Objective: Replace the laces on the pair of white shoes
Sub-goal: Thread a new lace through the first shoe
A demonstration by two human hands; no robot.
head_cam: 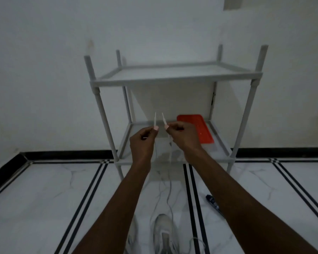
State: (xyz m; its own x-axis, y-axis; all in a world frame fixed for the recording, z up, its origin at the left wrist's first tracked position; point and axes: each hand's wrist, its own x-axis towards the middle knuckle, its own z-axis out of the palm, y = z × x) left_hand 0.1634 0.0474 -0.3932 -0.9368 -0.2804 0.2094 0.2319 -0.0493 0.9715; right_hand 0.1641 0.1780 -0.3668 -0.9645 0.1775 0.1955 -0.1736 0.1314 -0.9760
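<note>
Showing both hands raised in front of a grey tube-framed two-tier shelf rack point(174, 79), each pinching one end of a thin white shoelace point(170, 189) that runs down to a white low-top shoe point(163, 233) on the white marble-patterned floor with black inlay stripes point(44, 198). The left hand point(143, 142) holds one stiff white lace tip point(155, 119) between thumb and curled fingers; the right hand point(184, 136) holds the other tip point(163, 119) in the same way — both tips stand up just above the fingertips, close together but apart. Below the hands the two strands hang down between the forearms to the shoe, which lies on the floor near the lower edge of the view; whether they pass through its eyelets is too blurred to tell. A second white shoe point(130, 241) appears partly hidden behind the left forearm. By judgement the lace is very light, soft and limp along its length, offering no resistance to bending, so it is best controlled at the short rigid tips — the only parts firm enough to push through an eyelet. A smooth tip may slip from a loose pinch. A flat red plastic tray point(196, 129) lies on the lower shelf, and a dark blue object point(212, 199) rests on the floor beside the right forearm.
</note>
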